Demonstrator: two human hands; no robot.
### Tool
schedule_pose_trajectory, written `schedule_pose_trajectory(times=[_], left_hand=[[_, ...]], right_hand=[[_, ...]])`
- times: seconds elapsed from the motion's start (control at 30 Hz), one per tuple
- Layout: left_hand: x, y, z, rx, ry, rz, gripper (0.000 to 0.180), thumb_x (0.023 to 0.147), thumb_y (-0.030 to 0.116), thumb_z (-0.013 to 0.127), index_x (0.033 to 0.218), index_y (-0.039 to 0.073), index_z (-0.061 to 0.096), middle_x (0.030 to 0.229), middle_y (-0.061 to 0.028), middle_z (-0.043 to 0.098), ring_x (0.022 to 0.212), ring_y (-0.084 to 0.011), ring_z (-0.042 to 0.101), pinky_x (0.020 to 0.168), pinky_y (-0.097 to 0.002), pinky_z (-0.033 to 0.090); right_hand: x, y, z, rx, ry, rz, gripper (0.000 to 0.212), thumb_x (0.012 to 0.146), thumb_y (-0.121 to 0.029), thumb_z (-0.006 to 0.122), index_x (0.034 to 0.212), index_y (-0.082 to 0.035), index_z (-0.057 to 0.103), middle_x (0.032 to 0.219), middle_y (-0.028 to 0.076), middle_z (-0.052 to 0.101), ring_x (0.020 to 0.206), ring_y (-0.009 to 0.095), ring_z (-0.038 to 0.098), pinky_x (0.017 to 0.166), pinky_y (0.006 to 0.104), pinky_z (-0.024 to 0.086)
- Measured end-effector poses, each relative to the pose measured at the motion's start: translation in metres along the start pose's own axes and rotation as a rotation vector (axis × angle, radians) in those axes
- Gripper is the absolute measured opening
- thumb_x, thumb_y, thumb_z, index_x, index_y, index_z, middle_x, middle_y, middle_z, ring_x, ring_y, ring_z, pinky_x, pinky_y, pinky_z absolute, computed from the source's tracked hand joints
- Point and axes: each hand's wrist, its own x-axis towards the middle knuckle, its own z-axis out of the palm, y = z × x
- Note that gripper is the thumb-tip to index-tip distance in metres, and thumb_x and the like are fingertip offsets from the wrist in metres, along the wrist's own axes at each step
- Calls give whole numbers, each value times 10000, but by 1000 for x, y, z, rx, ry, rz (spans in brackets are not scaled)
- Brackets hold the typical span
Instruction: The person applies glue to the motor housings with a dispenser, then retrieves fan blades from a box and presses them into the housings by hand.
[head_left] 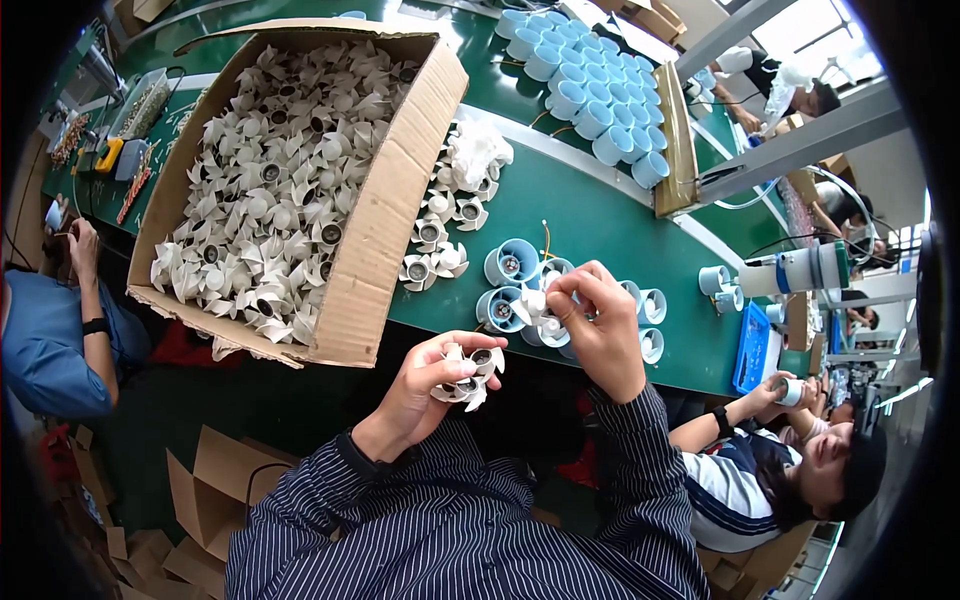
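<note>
My left hand point(425, 385) is closed around a few white fan impellers point(470, 378), held up in front of my chest. In my right hand point(605, 325) a single white impeller point(535, 303) is pinched between thumb and fingers, above a cluster of light blue cups. Two of these blue cups point(510, 262) stand left of it with dark motor parts inside; a thin orange wire rises beside one. Further cups point(652, 306) to the right hold white impellers. Behind my left hand, loose impellers point(430, 235) lie on the green table beside a crumpled white plastic bag point(480, 155).
A large cardboard box point(365, 215) full of white impellers sits at the left on the table point(590, 220). Many blue cups point(600, 90) stand in rows at the back. A blue tray point(752, 345) lies at the right, near a seated co-worker point(740, 470). Another person point(70, 330) works at the left.
</note>
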Motion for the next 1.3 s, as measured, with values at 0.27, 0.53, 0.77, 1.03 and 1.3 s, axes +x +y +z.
schedule_pose_trajectory(times=[0.27, 0.53, 0.77, 1.03, 1.3], left_hand=[[1, -4, -7, 0, 37, 3, 556, 959, 188, 743, 1431, -80, 624, 1261, -200, 726, 1032, -221, 765, 831, -321, 644], [1, -4, -7, 48, 55, 0, 567, 925, 150, 757, 1433, -67, 630, 1458, -213, 673, 1079, -245, 759, 918, -353, 630], [-4, 2, 5, 56, 40, 38, 599, 874, 164, 765, 1411, -70, 641, 1488, -217, 659, 1090, -254, 753, 935, -373, 626], [-7, 9, 9, -106, 9, 48, 688, 881, 225, 740, 1475, -84, 578, 1503, -235, 649, 1067, -266, 750, 885, -377, 639], [-7, 5, 13, -196, 11, 25, 645, 928, 208, 707, 1495, -55, 545, 1340, -211, 691, 999, -271, 745, 725, -371, 655]], right_hand=[[8, 8, 24, -375, 13, -231, 81, 915, -64, 805, 974, -21, 770, 918, 114, 685, 923, 332, 662, 822, 433, 528], [6, -2, 31, -429, -12, -299, 69, 892, -76, 822, 938, -41, 785, 907, 104, 688, 954, 325, 667, 821, 451, 532], [11, -8, 26, -642, -64, -379, 94, 873, -52, 832, 959, -55, 791, 948, 91, 698, 932, 308, 686, 815, 431, 547], [-22, -33, 13, -245, -270, -497, 194, 872, -39, 842, 1052, -61, 774, 1010, 101, 740, 901, 303, 708, 786, 395, 563], [-6, -18, 4, -184, 5, -258, 131, 938, -26, 809, 1047, 11, 748, 986, 144, 769, 768, 249, 680, 702, 361, 545]])
